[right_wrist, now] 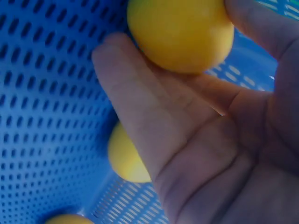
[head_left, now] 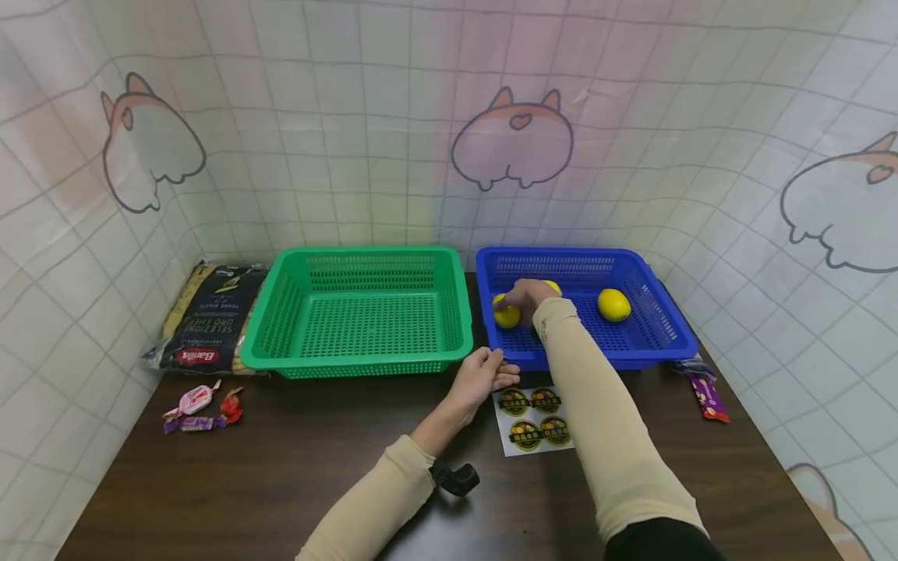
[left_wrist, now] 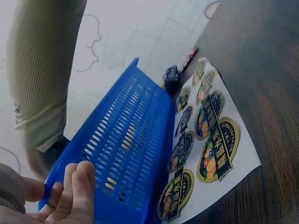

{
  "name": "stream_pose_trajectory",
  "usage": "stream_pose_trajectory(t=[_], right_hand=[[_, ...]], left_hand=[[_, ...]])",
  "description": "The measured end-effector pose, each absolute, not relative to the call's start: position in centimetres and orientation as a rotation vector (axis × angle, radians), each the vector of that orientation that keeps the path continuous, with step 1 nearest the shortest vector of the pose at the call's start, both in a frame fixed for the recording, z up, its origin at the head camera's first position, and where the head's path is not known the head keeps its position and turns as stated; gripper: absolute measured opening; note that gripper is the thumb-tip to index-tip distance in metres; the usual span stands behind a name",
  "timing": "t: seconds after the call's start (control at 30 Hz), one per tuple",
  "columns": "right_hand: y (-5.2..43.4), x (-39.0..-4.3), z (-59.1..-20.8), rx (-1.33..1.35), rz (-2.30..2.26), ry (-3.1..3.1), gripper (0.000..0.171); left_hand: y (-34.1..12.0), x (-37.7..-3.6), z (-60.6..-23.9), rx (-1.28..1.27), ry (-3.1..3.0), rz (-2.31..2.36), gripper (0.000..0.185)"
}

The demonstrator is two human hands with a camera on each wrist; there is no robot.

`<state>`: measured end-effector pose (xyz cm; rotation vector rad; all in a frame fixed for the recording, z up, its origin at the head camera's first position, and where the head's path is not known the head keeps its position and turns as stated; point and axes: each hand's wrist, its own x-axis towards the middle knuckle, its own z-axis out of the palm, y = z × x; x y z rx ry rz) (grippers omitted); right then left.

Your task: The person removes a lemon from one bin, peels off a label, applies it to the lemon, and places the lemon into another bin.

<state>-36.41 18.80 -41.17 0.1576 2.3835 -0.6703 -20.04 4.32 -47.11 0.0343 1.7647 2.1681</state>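
Note:
Inside the blue basket (head_left: pixel 659 354), near its left wall, my right hand (head_left: pixel 526 296) holds a yellow lemon (right_wrist: pixel 182 35) between thumb and fingers. A second lemon (right_wrist: pixel 128 156) lies behind that hand, partly covered by it. Toward the basket's right side rests another lemon (head_left: pixel 613 305). My left hand (head_left: pixel 484 378) is at the basket's front left corner; in the left wrist view its thumb and fingers pinch the rim. Just in front of the basket, a white sheet of round fruit stickers (head_left: pixel 536 421) lies under my right forearm, which covers part of it.
A green basket (head_left: pixel 372 368) stands left of the blue one. Beside it leans a black pasta bag (head_left: pixel 217 319). Several wrapped candies (head_left: pixel 196 401) lie at the front left. A purple wrapped bar (head_left: pixel 708 397) sits at the right edge. Patterned cloth walls surround the table.

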Motion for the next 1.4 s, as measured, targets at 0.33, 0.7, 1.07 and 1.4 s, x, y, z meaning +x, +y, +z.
stream_pose_trajectory(t=[0.33,0.7,1.07,1.4], right_hand=[[18.6,-36.9,-42.6,0.086,-0.664,2.43,0.052],[18.1,-34.9,-37.4,-0.109,-0.571,2.639,0.052],[18.5,-25.0,-32.7,-0.394,-0.65,2.895,0.056],[17.2,-16.3,-38.7,-0.481,-0.935,2.739,0.059]], left_hand=[[4.1,-20.3,-47.5,0.058,1.79,2.164,0.025],[3.3,-19.8,-48.1,0.082,1.876,2.067,0.046],[0.4,-17.7,-46.3,0.276,1.942,2.025,0.055],[-2.2,-15.8,-45.9,0.337,1.86,2.04,0.053]])
